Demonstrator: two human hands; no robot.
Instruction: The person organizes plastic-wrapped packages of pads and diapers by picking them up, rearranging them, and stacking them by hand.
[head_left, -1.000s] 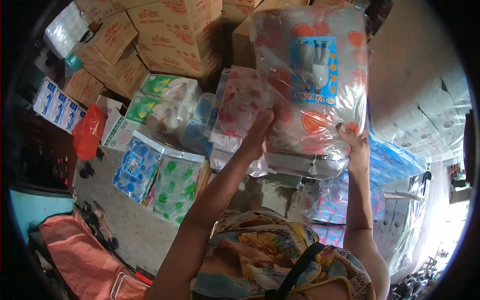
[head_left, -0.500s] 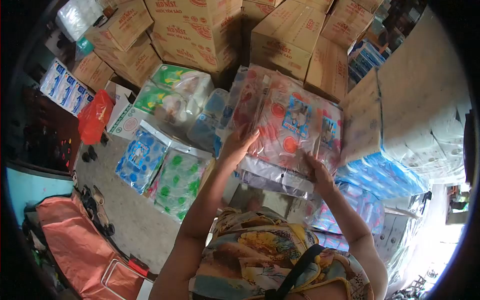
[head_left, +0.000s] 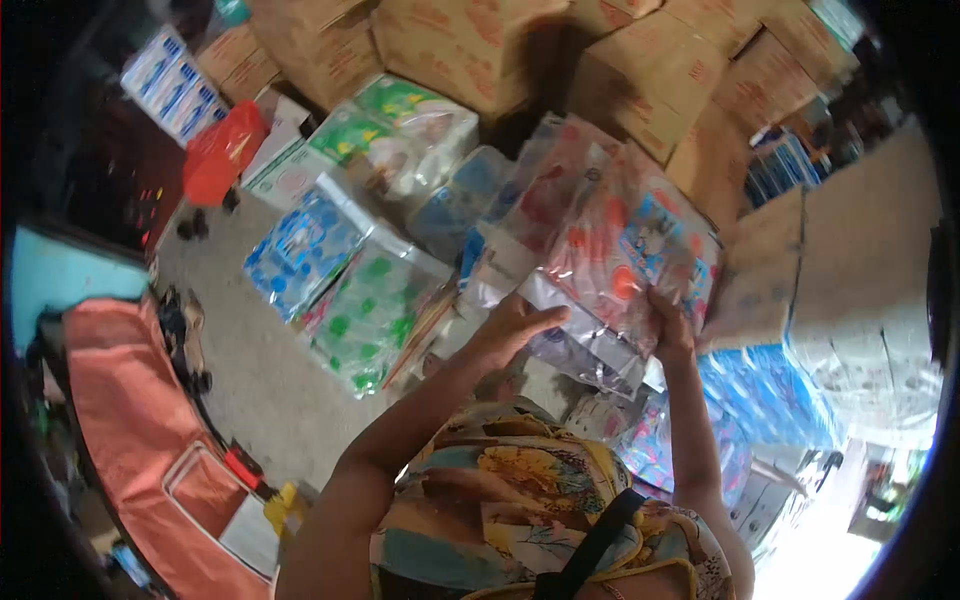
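My right hand (head_left: 672, 328) grips the right near edge of a stack of clear plastic packs (head_left: 625, 235) with red dots and blue picture labels. The thumb lies on top and the other fingers are partly hidden. By the near left corner of the stack is my left hand (head_left: 515, 332), its thumb stretched out and apart from the fingers, beside a white strip (head_left: 575, 312) along the packs' edge. To the left on the floor lie a blue-dotted pack (head_left: 305, 248) and a green-dotted pack (head_left: 365, 315).
Brown cardboard boxes (head_left: 460, 50) are piled along the back. Green-and-white wrapped packages (head_left: 400, 130) and a red plastic bag (head_left: 225, 150) sit at the left. Tall wrapped stacks (head_left: 860, 240) stand on the right. An orange-red sheet (head_left: 130, 400) covers something at lower left.
The red-dotted stack has turned clockwise and shifted right. My left hand has slid down from its left side to the near corner, while my right hand keeps its grip. The view has shifted.
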